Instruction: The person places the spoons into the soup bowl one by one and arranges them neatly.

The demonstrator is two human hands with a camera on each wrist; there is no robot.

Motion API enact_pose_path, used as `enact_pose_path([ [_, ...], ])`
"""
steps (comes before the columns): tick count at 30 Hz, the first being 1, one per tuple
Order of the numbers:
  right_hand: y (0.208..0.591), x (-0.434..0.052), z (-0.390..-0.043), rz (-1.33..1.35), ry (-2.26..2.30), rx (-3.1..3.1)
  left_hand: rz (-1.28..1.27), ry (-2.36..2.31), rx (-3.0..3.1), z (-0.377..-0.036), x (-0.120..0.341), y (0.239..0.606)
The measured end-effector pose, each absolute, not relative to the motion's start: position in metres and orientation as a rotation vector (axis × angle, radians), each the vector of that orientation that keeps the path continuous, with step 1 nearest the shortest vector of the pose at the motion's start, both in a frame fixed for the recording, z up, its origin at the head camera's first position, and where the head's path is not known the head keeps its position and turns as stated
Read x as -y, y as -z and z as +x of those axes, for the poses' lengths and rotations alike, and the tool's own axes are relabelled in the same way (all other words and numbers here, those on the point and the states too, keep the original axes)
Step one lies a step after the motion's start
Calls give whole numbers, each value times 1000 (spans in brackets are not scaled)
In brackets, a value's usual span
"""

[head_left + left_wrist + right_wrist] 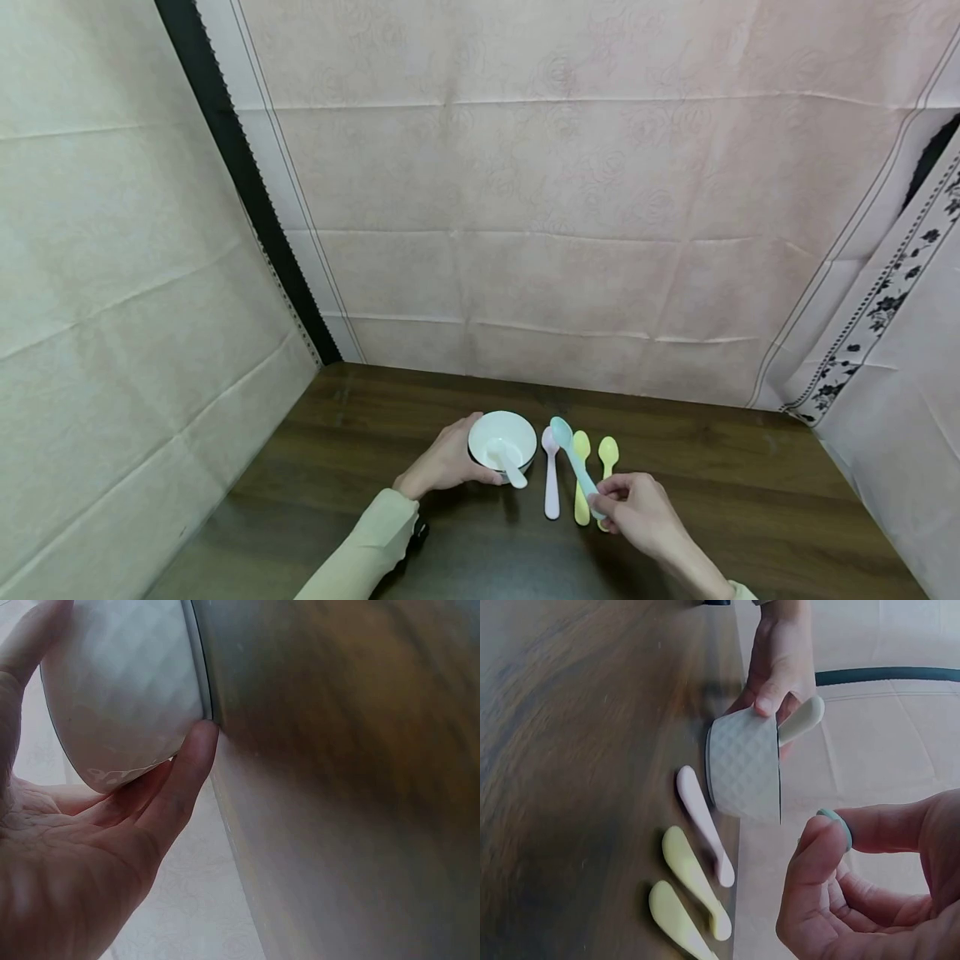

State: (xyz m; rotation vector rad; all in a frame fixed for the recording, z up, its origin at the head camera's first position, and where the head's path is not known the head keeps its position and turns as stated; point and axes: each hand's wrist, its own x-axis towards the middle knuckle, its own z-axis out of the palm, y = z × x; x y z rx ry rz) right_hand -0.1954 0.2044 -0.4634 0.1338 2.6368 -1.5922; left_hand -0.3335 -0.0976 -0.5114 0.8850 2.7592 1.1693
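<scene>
My left hand (455, 458) grips a white bowl (501, 427) from its left side, thumb and fingers spread round the wall. Its textured outer wall (124, 667) fills the top of the left wrist view. Inside leans a white spoon (516, 475), its handle sticking out over the near rim. My right hand (637, 510) pinches a light blue spoon (577, 462) by the handle end, its bowl end pointing away from me. This spoon slants over two yellow spoons (582, 508) and partly covers them. Beside them lies a pale pink spoon (551, 487), between the white bowl and the yellow ones.
A dark brown wooden table (360, 417) carries everything. Behind it hangs a pale cloth (525, 250), with another cloth on the left (135, 333) and a flower-bordered one on the right (892, 300). A small black object (420, 532) shows at my left wrist.
</scene>
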Motion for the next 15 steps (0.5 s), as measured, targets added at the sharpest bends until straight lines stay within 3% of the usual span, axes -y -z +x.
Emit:
enact_pose_path([
  [15,461,-195,-200,38,1646,-2544,886,-1196,-2730,-334,98,511],
])
